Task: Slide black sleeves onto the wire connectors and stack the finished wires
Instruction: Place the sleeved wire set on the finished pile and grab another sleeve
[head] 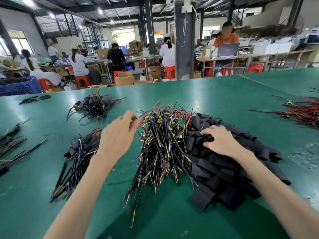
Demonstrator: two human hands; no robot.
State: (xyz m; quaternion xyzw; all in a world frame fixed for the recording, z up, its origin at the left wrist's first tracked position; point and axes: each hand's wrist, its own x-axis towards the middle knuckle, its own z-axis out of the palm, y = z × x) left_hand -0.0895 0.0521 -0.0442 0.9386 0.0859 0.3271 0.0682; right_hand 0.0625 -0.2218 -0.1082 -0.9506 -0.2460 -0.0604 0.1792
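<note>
The left hand [119, 135] pinched a dark wire connector [133, 119] beside the heap of black, yellow and purple wires [160, 149], while the right hand [220, 140] gripped a flat black sleeve [208, 137] atop the sleeve pile [229, 173].

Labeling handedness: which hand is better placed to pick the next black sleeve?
Right. The right hand rests on the sleeve pile, fingers curled on a sleeve. The left hand is beyond the wire pile, pinching a wire.
</note>
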